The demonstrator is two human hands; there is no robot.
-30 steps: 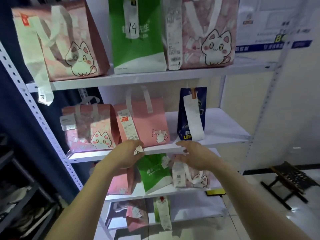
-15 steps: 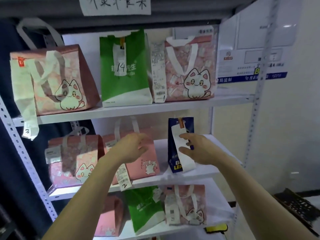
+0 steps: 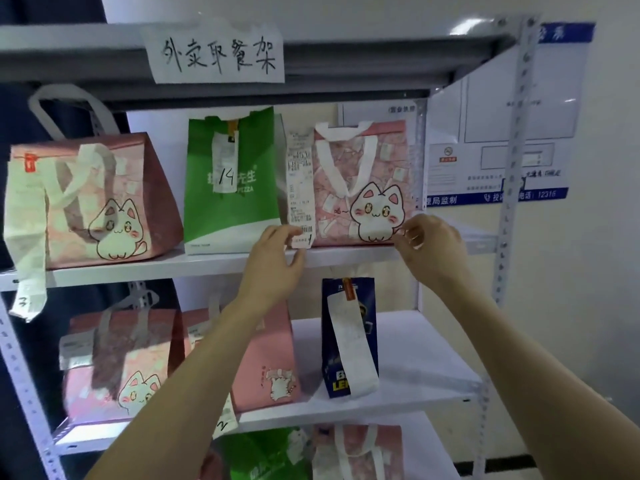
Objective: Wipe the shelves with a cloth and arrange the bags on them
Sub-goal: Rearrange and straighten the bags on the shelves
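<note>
Pink cat bag [image 3: 363, 188] (receipt [image 3: 299, 181] hanging vertically) faces outward.

I read 外卖取餐架 on the paper sign [image 3: 214, 51] up top, 14 on the green bag [image 3: 228, 220]'s slip [image 3: 227, 164] with PIZZA printed beneath, 12316 on the wall notice [image 3: 498, 161], and 1 on the receipt [image 3: 299, 188] my left hand [image 3: 273, 261] pinches.

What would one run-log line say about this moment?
phase: arranging bags | left grip: pinches receipt end | right grip: curled at upper-right cat bag lower right corner, hold unclear | cloth: not in view
</note>
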